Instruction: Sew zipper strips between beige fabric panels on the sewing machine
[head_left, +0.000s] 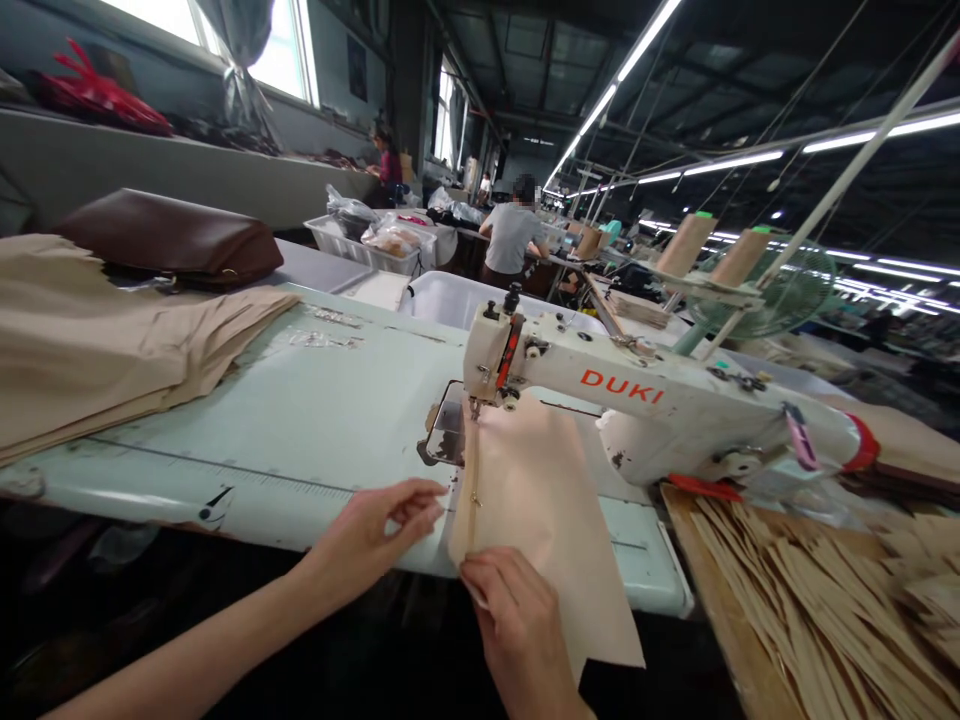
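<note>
A beige fabric panel (547, 490) lies under the needle of a white sewing machine (555, 360), and its near end hangs over the table edge. Along the panel's left side runs a zipper (472, 470) with a small metal pull. My right hand (517, 620) pinches the panel's near left edge, at the bottom of the zipper. Just left of the zipper, my left hand (394, 525) hovers over the table's front edge, thumb and fingers apart and loosely bent, holding nothing.
Stacked beige fabric pieces (150, 340) and a brown leather bag (172, 235) lie on the left. Cut beige strips (787, 590) cover a wooden board at right. Thread cones (690, 245) stand behind the machine. A co-worker (510, 235) sits further back.
</note>
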